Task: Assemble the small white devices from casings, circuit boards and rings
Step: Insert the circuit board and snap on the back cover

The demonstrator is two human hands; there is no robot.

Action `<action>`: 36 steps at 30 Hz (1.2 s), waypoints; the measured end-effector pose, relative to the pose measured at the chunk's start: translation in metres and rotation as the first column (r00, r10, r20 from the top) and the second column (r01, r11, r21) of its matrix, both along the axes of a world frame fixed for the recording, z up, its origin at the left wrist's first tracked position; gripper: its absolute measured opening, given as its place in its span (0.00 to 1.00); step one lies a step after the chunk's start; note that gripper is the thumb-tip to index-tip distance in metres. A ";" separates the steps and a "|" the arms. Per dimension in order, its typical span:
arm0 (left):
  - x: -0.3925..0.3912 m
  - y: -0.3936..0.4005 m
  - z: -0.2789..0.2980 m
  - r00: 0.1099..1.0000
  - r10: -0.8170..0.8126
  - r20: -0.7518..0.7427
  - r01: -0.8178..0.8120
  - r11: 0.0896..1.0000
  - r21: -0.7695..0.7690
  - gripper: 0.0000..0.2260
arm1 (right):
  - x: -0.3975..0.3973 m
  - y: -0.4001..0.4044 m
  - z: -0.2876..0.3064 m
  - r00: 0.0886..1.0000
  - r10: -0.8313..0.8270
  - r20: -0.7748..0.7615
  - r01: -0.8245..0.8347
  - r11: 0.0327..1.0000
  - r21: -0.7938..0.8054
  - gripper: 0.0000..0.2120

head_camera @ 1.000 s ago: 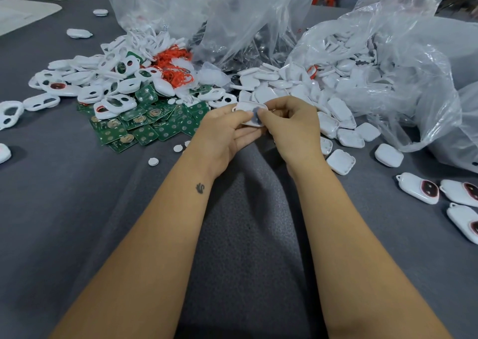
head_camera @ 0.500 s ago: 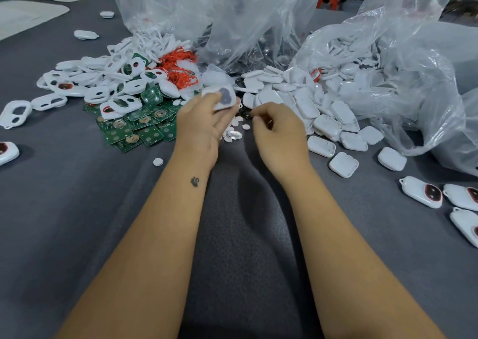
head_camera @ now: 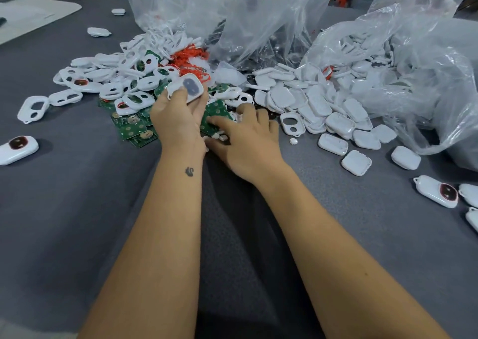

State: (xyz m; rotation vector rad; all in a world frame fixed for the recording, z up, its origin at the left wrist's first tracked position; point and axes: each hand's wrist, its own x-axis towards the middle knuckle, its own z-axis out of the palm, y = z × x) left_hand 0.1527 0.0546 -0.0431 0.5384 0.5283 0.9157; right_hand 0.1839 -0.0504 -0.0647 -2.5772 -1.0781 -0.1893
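My left hand [head_camera: 178,121] grips a white casing with a grey oval insert [head_camera: 186,87], lifted above the pile of green circuit boards [head_camera: 134,128]. My right hand [head_camera: 245,138] lies low on the table with fingers spread, its index fingertip touching a green board [head_camera: 216,108] and small white buttons [head_camera: 219,135] beside it. A heap of white front casings with holes [head_camera: 116,80] lies at the left, with orange rings [head_camera: 187,55] behind. Plain white back casings [head_camera: 310,103] are heaped at the right.
Clear plastic bags [head_camera: 258,15] stand behind the piles and one [head_camera: 426,80] spills casings at the right. Finished devices lie at the far left [head_camera: 18,148] and far right [head_camera: 437,191]. The grey cloth table [head_camera: 77,209] stretches toward me.
The hands have parted. My left hand carried the casing up and left over the boards. My right hand let go and dropped to the boards and small buttons, fingers spreading.
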 end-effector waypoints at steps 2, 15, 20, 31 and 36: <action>0.000 -0.001 0.000 1.000 0.004 0.017 -0.004 1.000 -0.001 0.22 | 0.003 -0.003 0.001 0.996 -0.052 0.077 0.048 0.998 0.050 0.18; 0.004 -0.010 -0.004 0.990 -0.133 -0.039 0.134 0.990 0.042 0.10 | 0.025 -0.029 0.009 0.788 0.139 -0.599 0.460 0.513 0.724 0.09; 0.008 -0.021 -0.003 0.958 -0.287 0.005 0.287 0.958 0.006 0.07 | 0.030 -0.040 0.013 0.623 0.406 -0.668 0.580 0.332 0.744 0.08; 0.016 -0.044 -0.003 0.881 -0.438 -0.179 0.459 0.884 0.091 0.08 | 0.040 -0.051 0.011 0.492 0.573 -0.656 0.686 0.208 0.697 0.09; 0.017 -0.047 -0.004 0.863 -0.462 -0.204 0.490 0.863 0.120 0.08 | 0.042 -0.051 0.008 0.522 0.559 -0.645 0.692 0.165 0.703 0.09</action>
